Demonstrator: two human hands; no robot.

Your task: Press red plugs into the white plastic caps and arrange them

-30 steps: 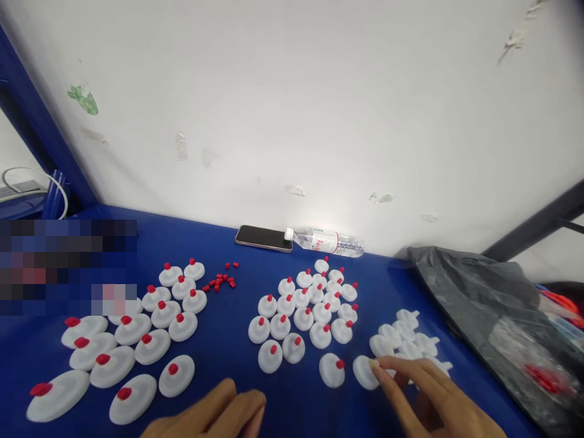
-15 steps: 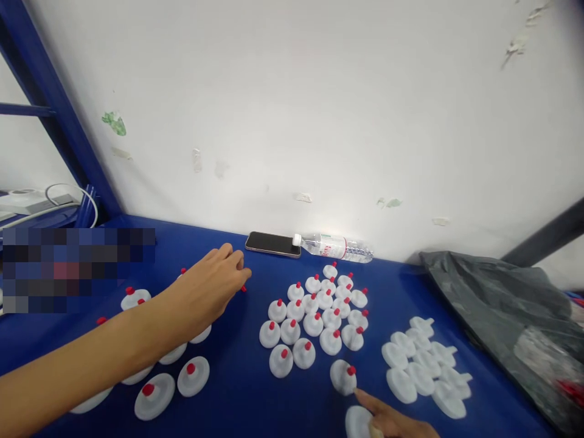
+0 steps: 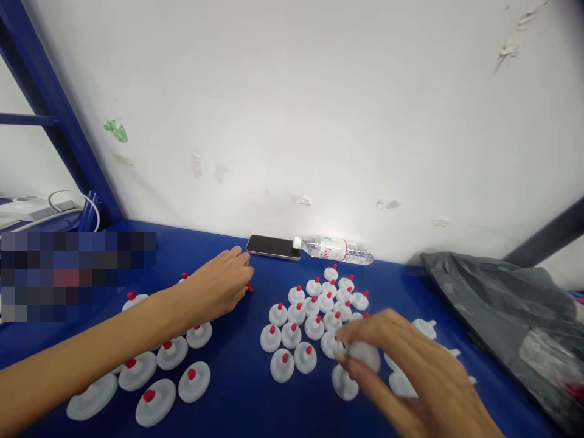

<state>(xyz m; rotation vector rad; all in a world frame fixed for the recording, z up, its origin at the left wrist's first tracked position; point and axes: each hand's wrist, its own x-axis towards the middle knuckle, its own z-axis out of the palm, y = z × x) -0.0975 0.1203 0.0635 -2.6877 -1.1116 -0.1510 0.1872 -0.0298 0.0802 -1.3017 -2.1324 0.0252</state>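
In the head view my right hand [image 3: 406, 365], smeared by motion, pinches a round white plastic disc with a short spout [image 3: 365, 356]; no red cap shows on it. Just below lies a white disc with a red cap [image 3: 345, 383]. My left hand [image 3: 230, 277] reaches down to the table left of the middle, its fingers curled together. A small red piece [image 3: 249, 288] shows at its fingertips; whether it is gripped or lies on the table is hidden. Several red-capped white discs [image 3: 281, 365] stand grouped between the hands. More capped discs [image 3: 156, 402] lie beside my left forearm.
Plain white discs [image 3: 424, 328] lie partly behind my right hand on the blue table [image 3: 246, 389]. A phone [image 3: 272, 246] and a clear bottle [image 3: 333, 249] rest against the wall. A dark plastic bag [image 3: 497, 304] covers the right side.
My right hand has lifted the plain white disc from the front edge and moved up and left with it. My left hand has shifted slightly right, fingers still curled down.
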